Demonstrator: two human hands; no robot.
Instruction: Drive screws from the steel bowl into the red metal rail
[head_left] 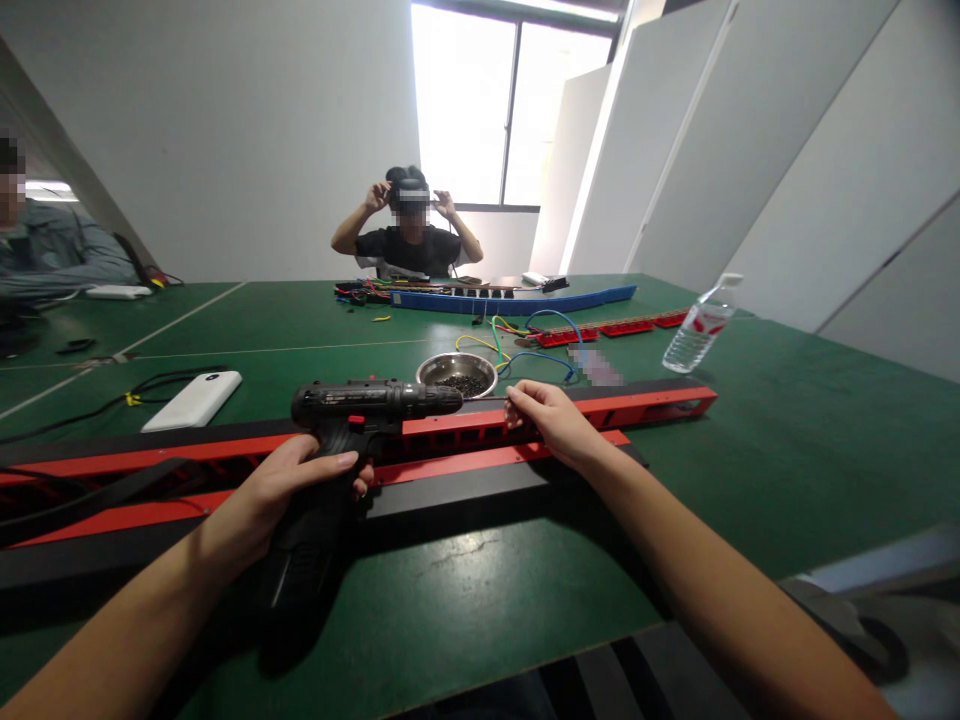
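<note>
Bare forearms (135, 610) foremost: left hand (276, 490) round black drill (349, 407), right hand (553, 418) apparently pinching its slim bit (486, 399); scuffed green table (780, 440); white wall (262, 120), bright window (469, 100).

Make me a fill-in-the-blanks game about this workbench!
1. The drill in the left hand is mostly coloured ____.
2. Its thin bit points at the hand on the ____.
3. The metal bowl stands on a table coloured ____.
4. In the picture, the bowl is on the water bottle's ____ side.

Missing words: black; right; green; left.
</note>
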